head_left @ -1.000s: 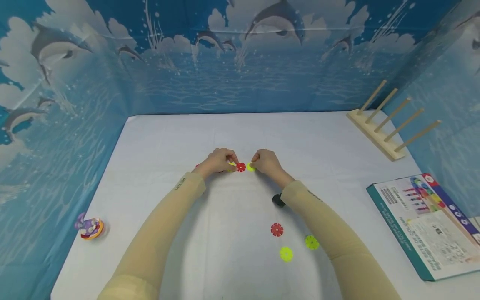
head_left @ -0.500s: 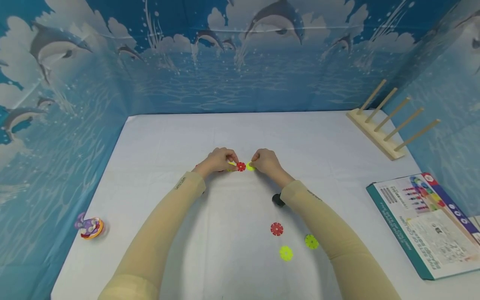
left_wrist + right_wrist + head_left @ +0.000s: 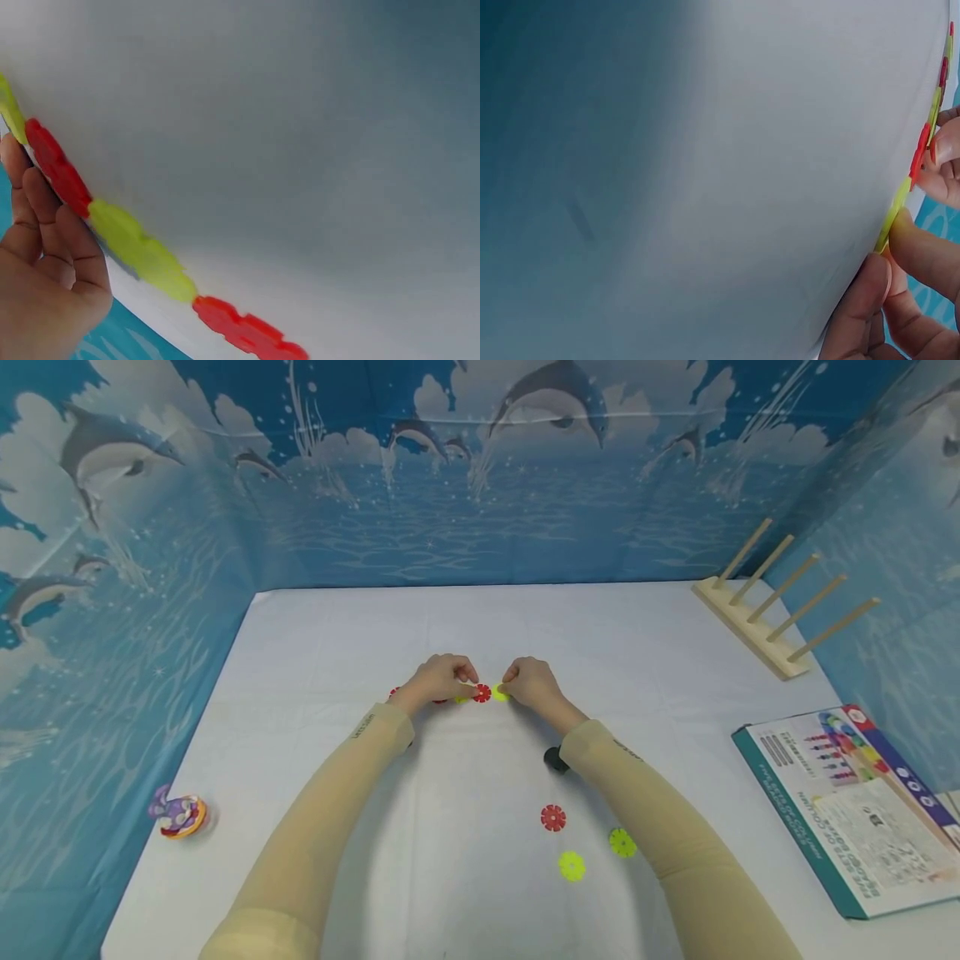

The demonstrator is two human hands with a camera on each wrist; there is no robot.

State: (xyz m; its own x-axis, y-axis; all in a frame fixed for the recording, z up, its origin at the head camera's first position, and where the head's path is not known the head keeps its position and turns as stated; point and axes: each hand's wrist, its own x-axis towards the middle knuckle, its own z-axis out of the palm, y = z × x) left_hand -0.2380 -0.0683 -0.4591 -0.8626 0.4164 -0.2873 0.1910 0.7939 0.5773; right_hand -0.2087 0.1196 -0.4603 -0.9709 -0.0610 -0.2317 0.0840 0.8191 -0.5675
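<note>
We judge the joining partly done: over the desk point(image 3: 322, 635), a row of discs point(image 3: 146, 251) runs by the left hand point(image 3: 442, 679), whose grip we cannot tell. The right hand point(image 3: 536, 683) pinches an end yellow disc point(image 3: 499, 692); one red disc point(image 3: 553, 817) and two yellow-green discs point(image 3: 572, 866) lie loose.

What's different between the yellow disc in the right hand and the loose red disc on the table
The yellow disc sits right beside another red disc; the loose red disc lies apart. The yellow disc is partly hidden by the right hand; the loose red disc shows whole. Both look round.
</note>
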